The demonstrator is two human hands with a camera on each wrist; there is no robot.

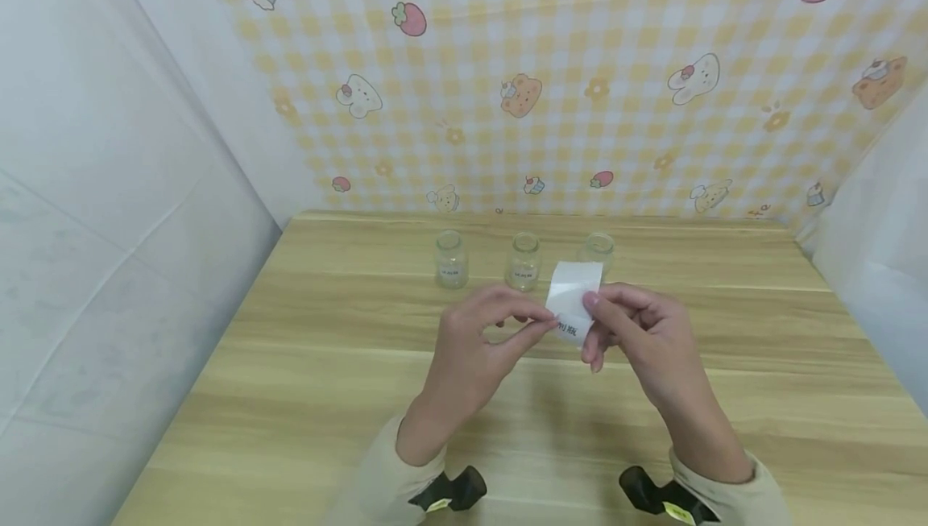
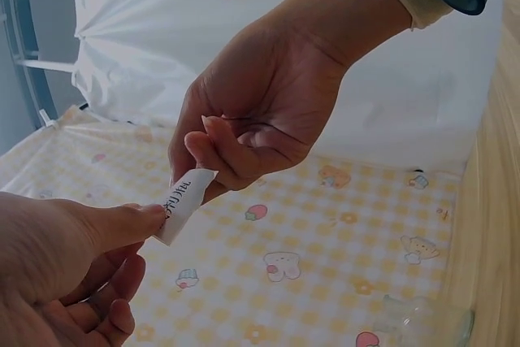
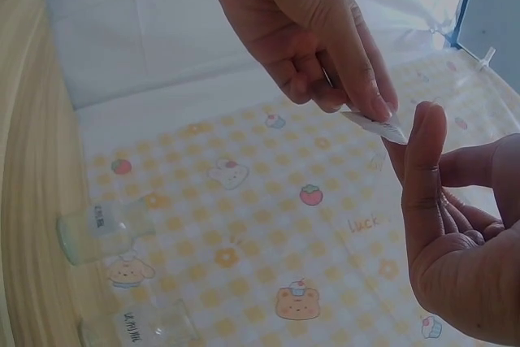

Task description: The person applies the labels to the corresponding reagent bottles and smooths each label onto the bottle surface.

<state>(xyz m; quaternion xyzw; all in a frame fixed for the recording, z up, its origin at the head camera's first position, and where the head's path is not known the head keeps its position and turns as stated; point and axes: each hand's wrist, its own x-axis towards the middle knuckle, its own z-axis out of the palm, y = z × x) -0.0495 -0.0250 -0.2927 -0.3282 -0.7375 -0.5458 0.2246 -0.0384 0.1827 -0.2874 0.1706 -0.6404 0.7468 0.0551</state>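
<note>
A white sticker label (image 1: 569, 328) with printed black characters is held up over the table, partly lifted from its white backing paper (image 1: 575, 280). At its left edge my left hand (image 1: 467, 349) pinches the label between thumb and forefinger. My right hand (image 1: 652, 341) grips the backing paper from the right, thumb in front. In the left wrist view the label (image 2: 185, 201) spans the short gap between both hands. Behind the hands stand clear glass jars: a left jar (image 1: 451, 258) and a middle jar (image 1: 524, 260), both labelled, and a right jar (image 1: 598, 246) partly hidden by the paper.
The jars stand upright in a row near the back of the wooden table (image 1: 304, 365). Behind it hangs a yellow checked cloth (image 1: 449, 67) with cartoon prints. A white sheet (image 1: 123, 188) hangs along the left side. A dark camera is strapped to each wrist.
</note>
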